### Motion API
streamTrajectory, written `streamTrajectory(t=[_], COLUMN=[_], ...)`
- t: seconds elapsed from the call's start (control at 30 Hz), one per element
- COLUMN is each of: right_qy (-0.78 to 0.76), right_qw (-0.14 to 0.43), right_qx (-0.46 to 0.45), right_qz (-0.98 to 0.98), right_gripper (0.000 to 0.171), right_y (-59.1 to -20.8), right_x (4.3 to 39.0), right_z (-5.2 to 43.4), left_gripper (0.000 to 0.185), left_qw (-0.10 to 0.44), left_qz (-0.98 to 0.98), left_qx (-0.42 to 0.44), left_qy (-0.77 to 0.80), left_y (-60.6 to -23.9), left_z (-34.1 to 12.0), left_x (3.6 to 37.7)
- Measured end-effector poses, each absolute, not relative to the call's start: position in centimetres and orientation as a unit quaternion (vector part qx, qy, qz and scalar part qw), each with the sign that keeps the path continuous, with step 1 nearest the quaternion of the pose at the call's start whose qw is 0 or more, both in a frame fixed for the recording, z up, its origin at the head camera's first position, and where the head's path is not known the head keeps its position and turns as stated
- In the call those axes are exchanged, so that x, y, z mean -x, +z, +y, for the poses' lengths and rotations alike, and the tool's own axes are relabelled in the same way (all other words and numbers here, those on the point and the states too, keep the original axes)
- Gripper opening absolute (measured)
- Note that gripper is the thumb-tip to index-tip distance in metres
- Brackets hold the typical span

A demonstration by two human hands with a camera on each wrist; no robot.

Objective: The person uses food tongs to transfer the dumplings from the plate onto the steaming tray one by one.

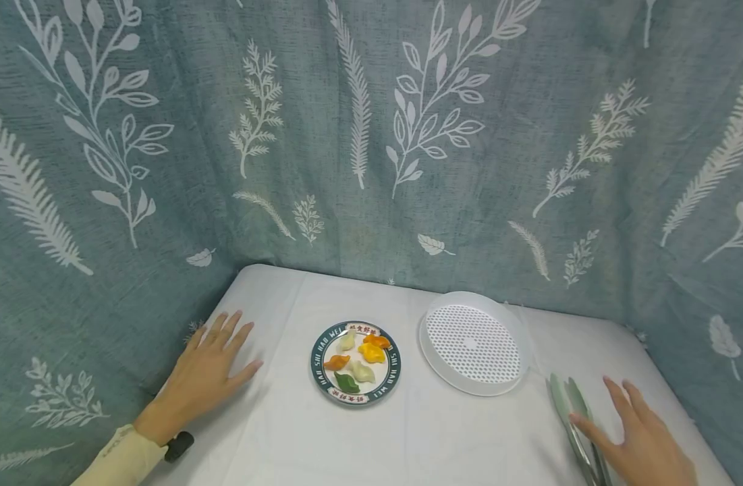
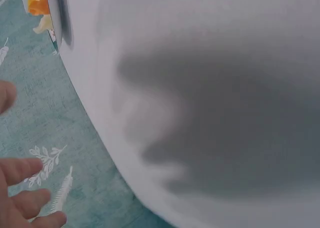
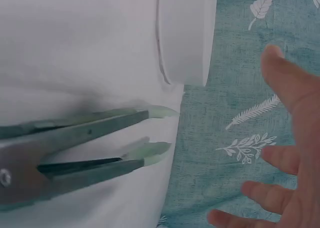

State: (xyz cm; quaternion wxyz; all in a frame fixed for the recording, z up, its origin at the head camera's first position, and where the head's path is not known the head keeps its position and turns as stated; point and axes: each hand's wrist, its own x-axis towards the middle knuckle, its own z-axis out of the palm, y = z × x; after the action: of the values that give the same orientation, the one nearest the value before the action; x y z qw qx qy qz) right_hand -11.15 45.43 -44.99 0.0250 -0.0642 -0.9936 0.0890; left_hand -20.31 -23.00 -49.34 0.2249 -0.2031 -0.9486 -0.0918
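Tongs (image 1: 574, 422) lie at the table's (image 1: 407, 445) four o'clock edge, under the right hand (image 1: 641, 442), fingers spread, seemingly just touching; stiff, slick metal, best gripped mid-handle. Left hand (image 1: 204, 374) flat, empty

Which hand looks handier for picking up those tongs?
The right hand: it lies flat on the table with a fingertip against the tongs. The left hand rests at the far side, beyond the plate of dumplings.
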Motion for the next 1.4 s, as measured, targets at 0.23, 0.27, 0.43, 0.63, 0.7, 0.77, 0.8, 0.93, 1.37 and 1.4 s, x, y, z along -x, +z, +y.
streamTrajectory(t=[0.23,0.27,0.43,0.63,0.7,0.77,0.8,0.93,1.37,1.4], right_qy=[0.102,0.103,0.101,0.102,0.106,0.111,0.113,0.124,0.128,0.131], right_qw=[0.014,0.01,-0.027,-0.053,-0.058,-0.058,-0.06,-0.067,-0.096,-0.098], right_qx=[0.033,0.034,0.044,0.06,0.066,0.07,0.072,0.072,0.11,0.115], right_qz=[-0.994,-0.994,-0.994,-0.992,-0.99,-0.99,-0.989,-0.987,-0.981,-0.98], right_gripper=[0.104,0.103,0.103,0.106,0.107,0.108,0.108,0.108,0.125,0.126], right_y=[-46.1,-46.3,-47.2,-48.3,-48.7,-49.0,-49.1,-49.6,-51.2,-51.3], right_x=[10.9,10.9,11.0,10.9,10.9,10.7,10.7,10.4,10.2,10.2], right_z=[45.4,45.4,45.4,45.2,45.1,45.1,45.1,45.0,45.1,45.1], left_gripper=[0.054,0.052,0.047,0.051,0.053,0.054,0.054,0.053,0.051,0.051], left_qw=[0.21,0.204,0.187,0.136,0.116,0.1,0.092,0.065,-0.001,-0.004], left_qz=[-0.948,-0.948,-0.949,-0.944,-0.942,-0.941,-0.94,-0.936,-0.915,-0.914], left_qx=[0.187,0.184,0.167,0.147,0.141,0.135,0.133,0.124,0.097,0.098], left_qy=[-0.151,-0.16,-0.192,-0.262,-0.281,-0.294,-0.299,-0.323,-0.391,-0.394], left_y=[-50.2,-50.2,-50.7,-51.0,-51.1,-51.2,-51.2,-51.3,-52.4,-52.5], left_z=[-21.9,-21.7,-20.9,-19.7,-19.2,-18.8,-18.5,-17.5,-15.1,-15.0], left_x=[20.6,20.6,20.4,20.3,20.3,20.5,20.6,21.0,21.7,21.7])
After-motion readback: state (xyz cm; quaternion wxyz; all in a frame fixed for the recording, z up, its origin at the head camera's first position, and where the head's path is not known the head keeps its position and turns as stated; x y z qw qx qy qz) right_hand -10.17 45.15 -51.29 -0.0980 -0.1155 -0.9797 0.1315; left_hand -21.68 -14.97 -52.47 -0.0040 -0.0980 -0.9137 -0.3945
